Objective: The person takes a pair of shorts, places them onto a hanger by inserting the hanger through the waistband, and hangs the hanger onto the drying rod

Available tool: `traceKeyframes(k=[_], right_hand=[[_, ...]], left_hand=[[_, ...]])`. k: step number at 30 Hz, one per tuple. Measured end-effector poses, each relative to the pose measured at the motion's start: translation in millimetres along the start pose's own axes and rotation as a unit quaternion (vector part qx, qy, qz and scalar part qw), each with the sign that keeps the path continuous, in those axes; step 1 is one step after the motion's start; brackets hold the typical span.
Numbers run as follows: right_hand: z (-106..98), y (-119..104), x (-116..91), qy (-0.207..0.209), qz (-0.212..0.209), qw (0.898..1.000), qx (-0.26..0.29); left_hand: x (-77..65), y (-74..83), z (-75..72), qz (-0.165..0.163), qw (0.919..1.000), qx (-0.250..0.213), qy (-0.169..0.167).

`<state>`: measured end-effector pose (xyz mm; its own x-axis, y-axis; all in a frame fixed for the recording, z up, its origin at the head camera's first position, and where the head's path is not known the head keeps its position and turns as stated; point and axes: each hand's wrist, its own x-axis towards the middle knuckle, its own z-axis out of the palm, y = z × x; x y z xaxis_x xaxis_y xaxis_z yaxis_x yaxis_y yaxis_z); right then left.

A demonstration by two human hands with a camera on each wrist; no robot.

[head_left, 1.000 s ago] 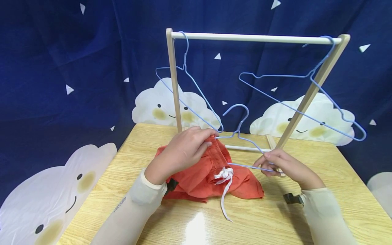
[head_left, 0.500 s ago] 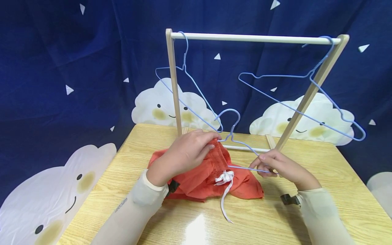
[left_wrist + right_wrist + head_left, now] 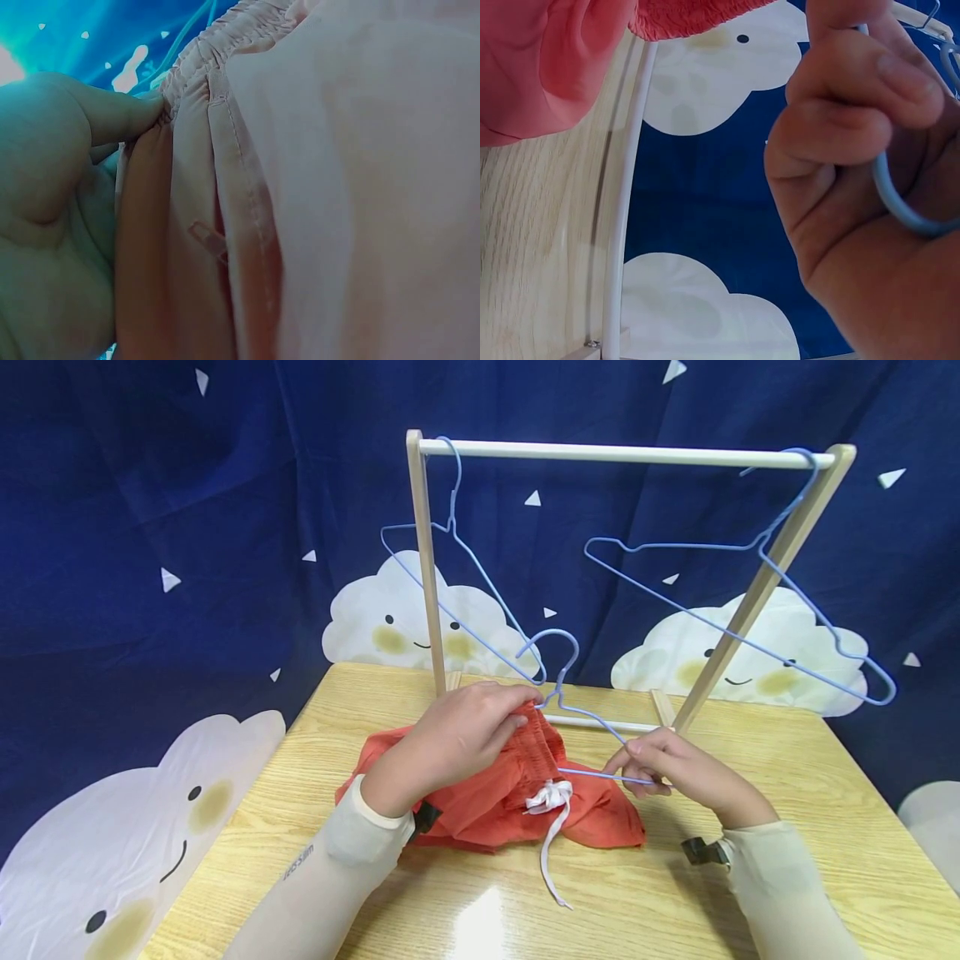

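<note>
Bunched red shorts (image 3: 487, 810) lie on the table, their elastic waistband (image 3: 534, 739) turned up and a white drawstring (image 3: 551, 797) tied at its front. My left hand (image 3: 465, 727) pinches the waistband's far edge between thumb and fingers. A small zip pull (image 3: 208, 241) shows on the cloth in the left wrist view. One end of a blue wire hanger (image 3: 576, 656) is inside the waistband, hidden by cloth. My right hand (image 3: 678, 768) holds the hanger's other end, fingers curled around the wire (image 3: 889, 191). The hanger's hook points up and left.
Behind the hands stands a wooden rack with a white top rail (image 3: 622, 453). Blue hangers hang at its left (image 3: 480, 564) and right (image 3: 690, 545) ends. The rack's lower bar (image 3: 600, 723) runs close behind the held hanger. A dark blue curtain (image 3: 150, 460) covers the background.
My right hand and the hanger have moved left, taking the hanger further into the waistband. The hook has tipped left and dropped slightly. My left hand has shifted down a little, still pinching the waistband.
</note>
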<state>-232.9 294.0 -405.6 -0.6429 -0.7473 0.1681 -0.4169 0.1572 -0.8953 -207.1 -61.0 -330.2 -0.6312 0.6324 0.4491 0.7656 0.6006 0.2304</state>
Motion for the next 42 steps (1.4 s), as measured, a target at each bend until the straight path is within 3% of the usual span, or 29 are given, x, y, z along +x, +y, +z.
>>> traceKeyframes(k=[14,26,31,35,39,42], right_hand=[[3.7,-4.0,0.8,0.011,0.009,1.000,-0.017],[-9.2,-13.4,-6.8,-0.037,0.038,0.999,-0.003],[-17.8,-7.9,-14.2,0.000,0.052,0.998,0.028],[-24.1,4.9,-15.6,0.057,0.066,0.993,0.074],[-26.7,18.7,-15.6,0.131,0.101,0.986,0.037],[-24.9,29.3,-13.6,0.159,0.107,0.982,-0.005]], left_hand=[[0.8,1.0,1.4,0.003,1.0000,-0.003,0.002],[-0.6,2.3,-3.5,0.011,0.9998,-0.013,0.004],[-2.3,1.8,-6.6,0.008,0.9999,-0.011,0.010],[-3.9,0.7,-8.4,0.015,0.9996,-0.013,0.022],[-5.0,0.5,-10.6,0.023,0.9991,-0.015,0.034],[-5.5,1.0,-12.6,0.026,0.9987,-0.016,0.040]])
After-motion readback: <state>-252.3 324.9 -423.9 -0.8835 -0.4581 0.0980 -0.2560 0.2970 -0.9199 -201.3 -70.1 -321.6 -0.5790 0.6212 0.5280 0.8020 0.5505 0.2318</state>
